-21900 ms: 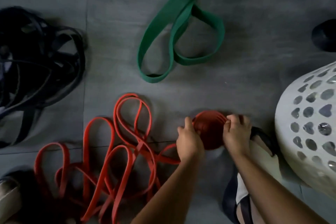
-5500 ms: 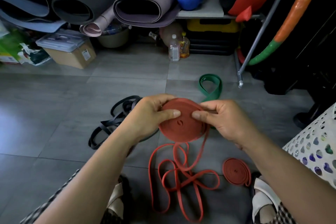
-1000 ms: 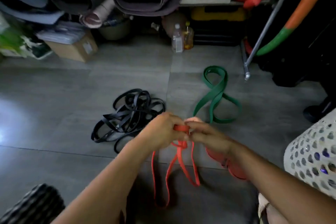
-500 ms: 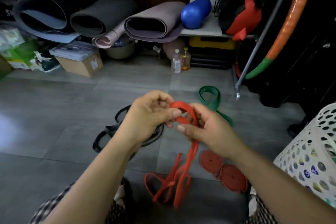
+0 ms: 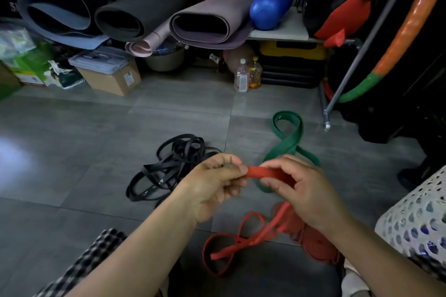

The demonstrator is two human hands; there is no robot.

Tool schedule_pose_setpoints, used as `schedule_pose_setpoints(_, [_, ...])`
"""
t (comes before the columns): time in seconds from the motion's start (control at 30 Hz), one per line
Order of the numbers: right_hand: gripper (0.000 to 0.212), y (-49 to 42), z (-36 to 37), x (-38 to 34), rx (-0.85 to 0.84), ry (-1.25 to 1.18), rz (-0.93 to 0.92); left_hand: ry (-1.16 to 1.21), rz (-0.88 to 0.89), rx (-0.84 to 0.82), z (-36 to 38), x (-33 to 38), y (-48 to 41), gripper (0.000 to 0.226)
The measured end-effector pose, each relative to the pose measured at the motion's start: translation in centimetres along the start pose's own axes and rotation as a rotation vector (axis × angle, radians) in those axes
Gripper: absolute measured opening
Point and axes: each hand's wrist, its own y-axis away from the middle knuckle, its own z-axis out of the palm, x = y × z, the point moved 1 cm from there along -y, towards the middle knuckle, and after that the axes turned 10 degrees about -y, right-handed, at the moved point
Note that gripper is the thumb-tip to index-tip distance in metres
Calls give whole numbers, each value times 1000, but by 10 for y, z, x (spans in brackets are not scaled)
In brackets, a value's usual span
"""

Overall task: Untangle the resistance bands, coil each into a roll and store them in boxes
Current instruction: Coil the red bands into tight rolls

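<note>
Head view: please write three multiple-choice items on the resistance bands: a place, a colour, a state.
1. Where does the black band tangle lie?
A. on the floor, left of the green band
B. in the white basket
C. on the shelf

2. What colour is the held band in the left hand and the right hand?
A. green
B. red
C. black

3. In what state is the green band?
A. coiled into a roll
B. loose, in a twisted loop
C. lifted by a hand

1 A: it lies on the tiles beside the green one.
2 B: the strip between the fingers is red.
3 B: it lies uncoiled, crossed over itself.
</note>
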Motion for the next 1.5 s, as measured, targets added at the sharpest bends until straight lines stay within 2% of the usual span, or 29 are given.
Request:
schedule_pose_setpoints(0.07, [28,-1,-1,-3,19,51,-53,50,-5,-30,0,1,-1,14])
schedule_pose_setpoints(0.1, [30,-1,-1,-3,26,67,-59,-38,36,-25,0,1,-2,12])
schedule_pose_setpoints(0.2, [23,-2,-3,-1,24,73,-13,-689,317,129,0,0,-7,12])
schedule_pose_setpoints(0.23, [18,-3,-3,-1,22,45,12,-831,401,149,1,1,-8,12])
schedule_pose_setpoints(0.3, [8,-4,-4,-1,29,-67,77,-903,432,127,4,0,-5,13])
schedule_pose_setpoints(0.43, [15,-4,-1,-6,41,-371,211,-695,274,69,6,2,-4,17])
schedule_pose_setpoints(0.53, [12,-3,3,-7,80,-536,267,-541,206,75,10,1,-7,26])
schedule_pose_setpoints(0.67, [16,0,4,-8,157,-605,281,-335,208,46,15,3,-4,14])
schedule_pose_setpoints(0.83, [18,2,4,-9,161,-553,273,-112,229,24,14,-1,-5,13])
schedule_pose_setpoints(0.93, [15,3,2,-10,143,-422,219,-10,204,-33,14,-4,-4,15])
schedule_pose_setpoints(1.03, [19,3,-1,-7,117,63,42,-5,130,-98,15,-6,-4,18])
schedule_pose_setpoints(1.13, [22,3,2,-5,54,390,-85,-2,91,-29,16,-7,-7,17])
schedule_pose_setpoints(1.2, [23,2,4,-5,68,348,-69,83,72,-16,17,-5,-7,13])
schedule_pose_setpoints(1.3, [30,-3,0,-8,162,-21,3,316,34,-79,18,-2,-7,15])
schedule_pose_setpoints(1.37, [23,-5,-1,-9,199,-107,-7,399,52,-135,17,-2,-7,18])
schedule_pose_setpoints(1.43, [17,-6,-4,-10,177,-101,-15,335,102,-185,16,0,-7,18])
schedule_pose_setpoints(1.5, [27,-8,-9,-9,103,-16,6,-16,220,-136,12,3,-9,11])
